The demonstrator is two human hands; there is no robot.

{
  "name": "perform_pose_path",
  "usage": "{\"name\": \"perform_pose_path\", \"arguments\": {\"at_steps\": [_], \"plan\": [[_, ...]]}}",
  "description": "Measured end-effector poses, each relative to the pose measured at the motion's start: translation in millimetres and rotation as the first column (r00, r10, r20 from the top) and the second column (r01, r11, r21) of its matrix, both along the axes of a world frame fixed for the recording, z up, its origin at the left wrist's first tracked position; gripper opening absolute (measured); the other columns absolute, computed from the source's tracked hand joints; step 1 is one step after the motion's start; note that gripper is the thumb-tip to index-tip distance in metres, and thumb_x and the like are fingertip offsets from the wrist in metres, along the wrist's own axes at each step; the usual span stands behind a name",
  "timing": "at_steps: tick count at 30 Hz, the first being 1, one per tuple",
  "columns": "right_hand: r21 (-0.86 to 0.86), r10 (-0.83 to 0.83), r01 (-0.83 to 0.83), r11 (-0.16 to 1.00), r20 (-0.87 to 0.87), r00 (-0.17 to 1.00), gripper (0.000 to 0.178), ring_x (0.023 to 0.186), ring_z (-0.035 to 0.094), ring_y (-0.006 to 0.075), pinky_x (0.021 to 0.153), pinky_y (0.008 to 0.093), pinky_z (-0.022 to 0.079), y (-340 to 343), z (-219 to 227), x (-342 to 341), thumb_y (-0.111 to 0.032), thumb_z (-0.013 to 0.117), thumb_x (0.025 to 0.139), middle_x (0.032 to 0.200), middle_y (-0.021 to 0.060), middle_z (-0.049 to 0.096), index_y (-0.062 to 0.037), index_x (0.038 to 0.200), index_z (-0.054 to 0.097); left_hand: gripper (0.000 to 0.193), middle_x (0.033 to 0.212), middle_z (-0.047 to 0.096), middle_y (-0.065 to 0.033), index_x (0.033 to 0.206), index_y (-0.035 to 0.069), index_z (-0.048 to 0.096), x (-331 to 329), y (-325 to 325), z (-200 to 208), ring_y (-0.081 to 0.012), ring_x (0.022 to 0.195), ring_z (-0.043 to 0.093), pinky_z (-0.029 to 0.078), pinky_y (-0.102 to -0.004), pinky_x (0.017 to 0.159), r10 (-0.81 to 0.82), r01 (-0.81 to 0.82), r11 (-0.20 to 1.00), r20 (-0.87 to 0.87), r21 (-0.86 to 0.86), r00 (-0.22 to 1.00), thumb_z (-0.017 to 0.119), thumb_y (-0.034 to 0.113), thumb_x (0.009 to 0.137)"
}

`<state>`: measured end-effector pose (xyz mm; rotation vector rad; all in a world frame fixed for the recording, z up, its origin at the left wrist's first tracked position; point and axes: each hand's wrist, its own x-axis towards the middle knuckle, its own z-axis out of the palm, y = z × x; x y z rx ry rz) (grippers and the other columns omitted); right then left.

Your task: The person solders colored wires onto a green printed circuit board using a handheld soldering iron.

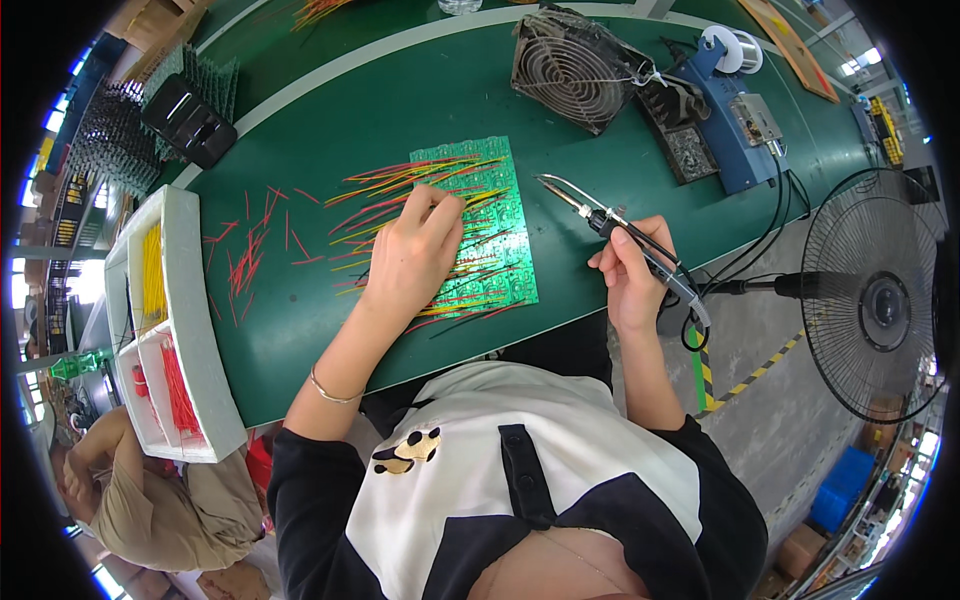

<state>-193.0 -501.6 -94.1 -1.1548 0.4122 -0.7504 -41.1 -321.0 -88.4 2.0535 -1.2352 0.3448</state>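
A green circuit board panel (515, 215) lies on the bench in front of me, with rows of red, yellow and black wires (360, 190) across it, their loose ends sticking out to the left. My left hand (415, 245) rests over the panel's left part, fingers bent and drawn together among the wires. Its fingertips are hidden, so what they pinch cannot be made out. To the right of the panel, my right hand (635, 265) grips a soldering iron (655, 258) with a thin curved metal tube alongside. The iron's tip points up and left, apart from the board.
Short red tubing pieces (250, 250) lie scattered left. A white foam box (190, 320) holds yellow and red wires. Beyond are a black case (190, 120), a fan unit (570, 70) and a blue soldering station (725, 120). A standing fan (880, 300) is at right; a person (170, 500) sits lower left.
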Motion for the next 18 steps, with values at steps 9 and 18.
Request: {"name": "perform_pose_path", "arguments": {"at_steps": [9,18], "plan": [[-0.073,0.046,-0.052,0.996,-0.072,0.996,0.016,0.045,0.048,0.0070,0.053,0.0258,0.051,1.0,-1.2,0.5,-0.006,0.063,0.084,0.058,0.0063,0.056,-0.0023,0.082,0.048,0.012,0.086,0.054,-0.0084,0.086,0.002,0.057,-1.5,-1.6,-0.3,-0.0224,0.057,0.061,0.047,-0.0349,0.044,0.001,-0.001,1.000,-0.002,0.001,1.000,0.061,-0.003,0.076],[-0.094,0.067,-0.076,0.993,-0.094,0.993,0.017,0.045,0.049,0.0072,0.054,0.0254,0.051,2.2,0.6,1.4,-0.008,0.064,0.084,0.059,0.0062,0.056,-0.0022,0.082,0.048,0.011,0.085,0.053,-0.0087,0.086,0.002,0.057,-1.3,-1.7,-2.3,-0.0221,0.054,0.058,0.045,-0.0354,0.044,0.001,-0.001,1.000,0.007,0.012,1.000,0.061,-0.003,0.076]]}}
